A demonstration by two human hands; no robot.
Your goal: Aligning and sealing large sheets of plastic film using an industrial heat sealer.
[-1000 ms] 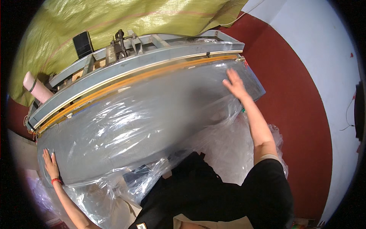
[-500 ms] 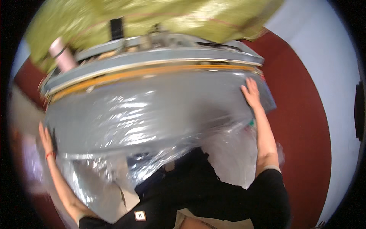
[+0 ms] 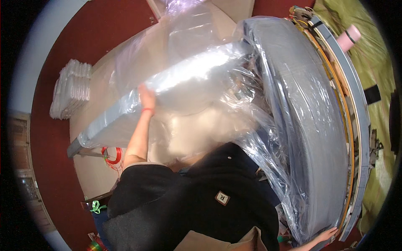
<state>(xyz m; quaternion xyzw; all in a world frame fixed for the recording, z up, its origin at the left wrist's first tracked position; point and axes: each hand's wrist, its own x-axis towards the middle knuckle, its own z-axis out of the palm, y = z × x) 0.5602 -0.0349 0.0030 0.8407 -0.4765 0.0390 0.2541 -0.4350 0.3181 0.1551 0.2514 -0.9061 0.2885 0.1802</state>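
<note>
The red-brown floor [image 3: 46, 134] extends along the left side of the view. A beige surface [image 3: 90, 178] lies on it, left of and ahead of the person. Clear plastic film [image 3: 251, 108] spans the area between this surface and the grey counter [image 3: 322, 167]; one part covers the counter, and wrinkled folds hang along its inner edge toward the black-clothed torso [image 3: 188, 205]. The counter runs lengthwise on the right. A yellow-green woven sheet [image 3: 379, 142] lies beyond it. A grey rail [image 3: 363, 154] and a thin orange strip [image 3: 348, 142] follow the counter's outer edge.

A film-covered bar [image 3: 113, 111] runs diagonally above the beige surface. A stack of clear folded plastic [image 3: 71, 90] stands at the far left.

The left hand [image 3: 146, 98] rests at the bar; its fingers are blurred, so whether its grip is closed on the film cannot be told. The right hand [image 3: 327, 235] is at the counter's lower end, fingers extended, grip not closed.

A pink cylinder [image 3: 348, 38] is located beside the rail. A red wire coil [image 3: 112, 155] lies below the bar. A red band [image 3: 147, 109] encircles the left wrist.
</note>
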